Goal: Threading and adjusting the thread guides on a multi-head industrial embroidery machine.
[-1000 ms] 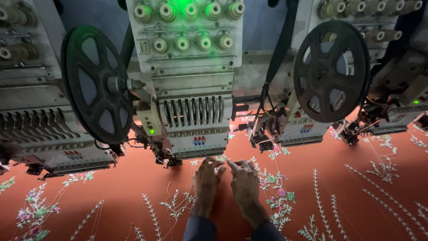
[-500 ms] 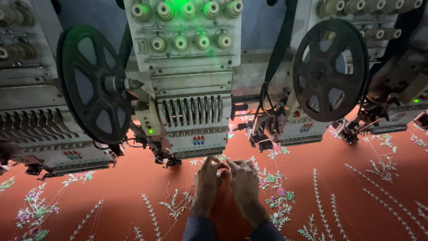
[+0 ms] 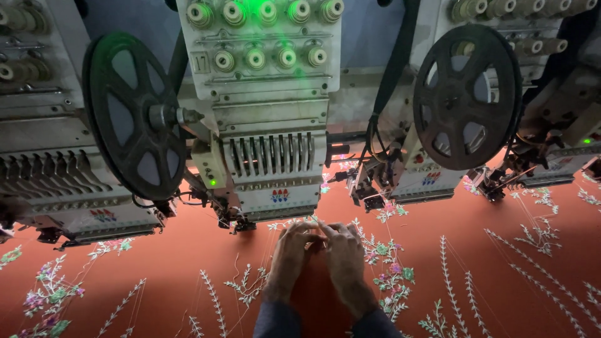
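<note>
Change: hands same spot vs 0.5 s ago, lower centre.
Left hand point(image 3: 289, 255): fingers curled, fingertips meeting right's on red cloth point(image 3: 175, 250).
Right hand point(image 3: 346, 258): curled; hold can't tell.
Above: machine head point(image 3: 275, 150).

Pale machine heads point(image 3: 275, 125) (green lamps glowing) with black reels point(image 3: 466, 94) line the back.

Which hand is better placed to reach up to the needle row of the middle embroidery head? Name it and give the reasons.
Probably the left hand: it lies on the orange fabric almost straight below the middle embroidery head. The right hand touches it fingertip to fingertip but sits further right, toward the floral embroidery.
</note>
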